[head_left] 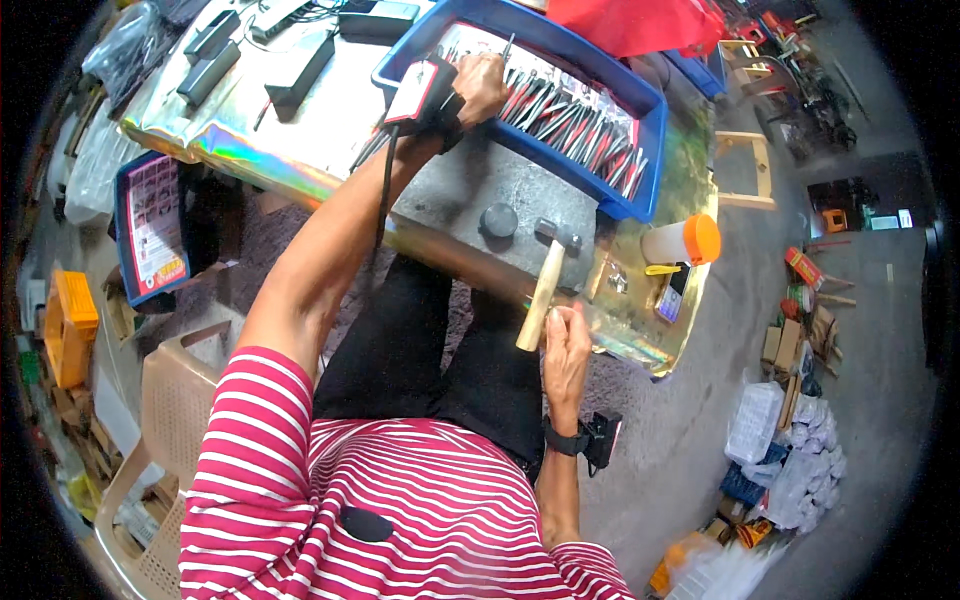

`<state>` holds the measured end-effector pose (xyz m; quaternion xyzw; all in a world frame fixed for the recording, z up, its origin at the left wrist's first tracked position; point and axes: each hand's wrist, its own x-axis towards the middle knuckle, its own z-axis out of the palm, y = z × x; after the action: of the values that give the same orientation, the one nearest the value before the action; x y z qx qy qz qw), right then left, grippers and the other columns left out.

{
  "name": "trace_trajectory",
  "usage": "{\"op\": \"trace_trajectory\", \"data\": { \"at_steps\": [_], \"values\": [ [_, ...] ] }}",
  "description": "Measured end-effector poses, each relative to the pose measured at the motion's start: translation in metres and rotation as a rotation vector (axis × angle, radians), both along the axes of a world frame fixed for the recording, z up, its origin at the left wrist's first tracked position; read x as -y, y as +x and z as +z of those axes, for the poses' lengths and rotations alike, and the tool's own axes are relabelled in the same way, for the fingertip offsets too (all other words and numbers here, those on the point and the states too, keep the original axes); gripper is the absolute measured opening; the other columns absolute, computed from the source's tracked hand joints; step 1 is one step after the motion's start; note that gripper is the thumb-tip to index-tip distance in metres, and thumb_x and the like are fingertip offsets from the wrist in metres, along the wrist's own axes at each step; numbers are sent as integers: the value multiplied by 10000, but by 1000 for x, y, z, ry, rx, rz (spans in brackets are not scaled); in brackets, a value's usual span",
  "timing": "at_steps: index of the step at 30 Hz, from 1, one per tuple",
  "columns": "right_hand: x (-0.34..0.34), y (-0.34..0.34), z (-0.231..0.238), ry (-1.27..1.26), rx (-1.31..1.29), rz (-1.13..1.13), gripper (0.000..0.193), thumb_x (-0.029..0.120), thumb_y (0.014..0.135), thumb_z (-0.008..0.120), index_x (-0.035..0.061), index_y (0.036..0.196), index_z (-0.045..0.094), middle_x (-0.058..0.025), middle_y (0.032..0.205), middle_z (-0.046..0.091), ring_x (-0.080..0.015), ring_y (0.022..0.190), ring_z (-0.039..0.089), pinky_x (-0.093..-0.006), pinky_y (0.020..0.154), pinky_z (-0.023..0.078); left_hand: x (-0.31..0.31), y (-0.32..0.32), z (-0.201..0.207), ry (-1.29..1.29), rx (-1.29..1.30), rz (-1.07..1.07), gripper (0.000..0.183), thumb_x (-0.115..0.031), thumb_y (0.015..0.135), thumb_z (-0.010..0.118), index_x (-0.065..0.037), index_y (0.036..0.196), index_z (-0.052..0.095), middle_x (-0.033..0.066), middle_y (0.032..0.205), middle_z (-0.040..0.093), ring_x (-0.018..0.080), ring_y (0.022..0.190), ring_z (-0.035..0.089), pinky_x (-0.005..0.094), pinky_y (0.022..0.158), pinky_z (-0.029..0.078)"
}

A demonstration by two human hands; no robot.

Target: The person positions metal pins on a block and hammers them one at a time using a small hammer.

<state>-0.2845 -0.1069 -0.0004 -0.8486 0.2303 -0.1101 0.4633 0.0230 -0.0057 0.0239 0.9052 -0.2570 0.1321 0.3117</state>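
Note:
My left hand (482, 88) reaches into a blue plastic bin (655, 170), fingers closed over the thin metal pieces. A slim dark rod (509, 48) stands up by its fingertips; whether the hand grips it is unclear. Several slender silver, red and black pieces (575, 125) fill the bin. Close by, a hammer (545, 290) rests its head on a grey metal block (450, 200), its wooden handle jutting over the table edge. Beside that handle my right hand (568, 345) has its fingers pinched together; anything in them is too small to make out. A round black piece (498, 220) sits on the block.
A white jar with an orange lid (702, 240) and a small dark packet (670, 297) are at the table's right. Black boxes (300, 75) lie at the far left. A beige plastic chair (180, 410) stands left of me; bagged goods (805, 460) lie on the floor at right.

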Motion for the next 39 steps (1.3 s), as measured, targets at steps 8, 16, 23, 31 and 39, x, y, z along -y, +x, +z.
{"op": "trace_trajectory", "data": {
  "at_steps": [8,16,23,31,39],
  "values": [
    [5,-8,5,77,-15,-48,199,151,850,464,-41,901,478,-81,719,516,-126,595,511,-254,542,427,14,19,-39,1,134,-73,224,-231,687,550,-9,693,515,221,671,542,371,618,533,401,562,429],
    [36,3,-11,75,66,-121,127,85,831,442,-34,860,475,-51,630,495,-97,521,492,-224,454,397,20,30,-67,-163,77,-95,97,-88,731,476,6,730,497,182,586,504,284,554,514,344,499,408],
    [90,5,-53,101,79,-283,139,37,763,447,-55,852,500,-59,668,513,-104,524,507,-224,471,469,3,-5,-27,-354,42,-37,190,-137,737,488,3,853,544,115,578,514,175,511,483,294,472,388],
    [117,22,-75,-95,99,-312,124,55,730,461,-34,796,518,-106,641,537,-169,534,519,-289,512,423,-97,-40,-30,-698,-247,-122,272,-133,780,566,-18,1026,541,46,850,588,82,694,515,199,596,422],
    [122,29,-76,-293,65,-294,100,68,727,473,-4,777,522,-137,648,532,-232,581,517,-321,562,410,-141,-77,-39,-710,-257,85,225,-100,757,547,-29,971,561,47,799,602,67,651,526,189,572,445]
  ]
}}
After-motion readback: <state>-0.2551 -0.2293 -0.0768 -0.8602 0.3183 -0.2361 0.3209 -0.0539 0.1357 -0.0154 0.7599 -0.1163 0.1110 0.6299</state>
